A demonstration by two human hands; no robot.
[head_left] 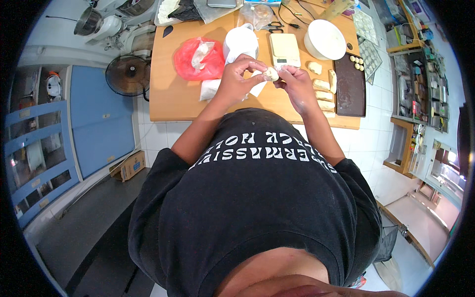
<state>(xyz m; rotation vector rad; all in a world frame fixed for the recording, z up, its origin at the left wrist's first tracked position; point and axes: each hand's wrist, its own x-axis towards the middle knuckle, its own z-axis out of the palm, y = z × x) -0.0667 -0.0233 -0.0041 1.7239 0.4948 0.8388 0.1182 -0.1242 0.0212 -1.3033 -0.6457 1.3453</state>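
Note:
Over the near part of the wooden table I hold a small pale piece of dough point(271, 74) between both hands. My left hand point(241, 78) pinches it from the left with thumb and forefinger. From the right, the fingertips of my right hand point(298, 88) close on it too. Just beyond my hands lies a cream kitchen scale point(284, 45). To the right are several pale dough logs point(322, 95) and a lumpy piece of dough point(314, 67). A dark baking tray point(350, 96) bears several small dough balls point(356, 63) at its far end.
A red plastic bag point(190, 62) and a white jug point(241, 41) stand left of the scale. Beyond its right side sits a white bowl point(324, 40). Scissors point(275, 27) and cables lie at the back. A black fan point(127, 75) stands left of the table point(166, 106).

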